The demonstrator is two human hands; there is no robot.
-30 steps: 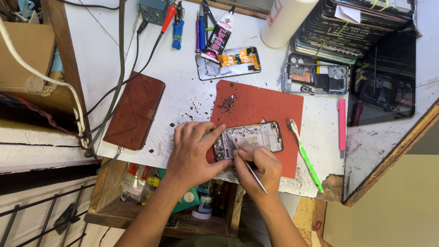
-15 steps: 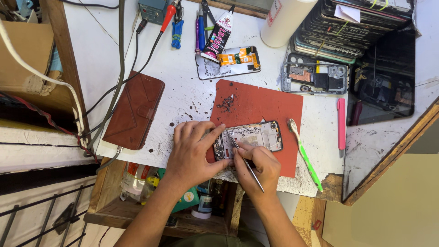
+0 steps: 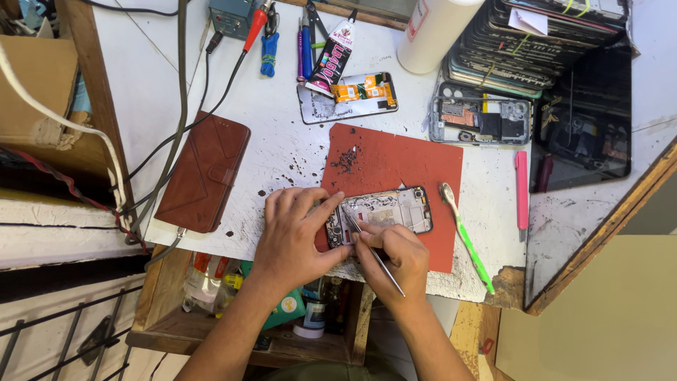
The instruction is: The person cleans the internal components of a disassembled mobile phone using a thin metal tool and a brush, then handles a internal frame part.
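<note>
An opened phone lies on a red mat on the white worktop. The left hand presses its end, fingers spread flat. The right hand, just beside, pinches thin metal tweezers whose tips reach into the phone. Beyond the hands lie a glue tube and a white cylinder; left of them, a brown wallet case.
</note>
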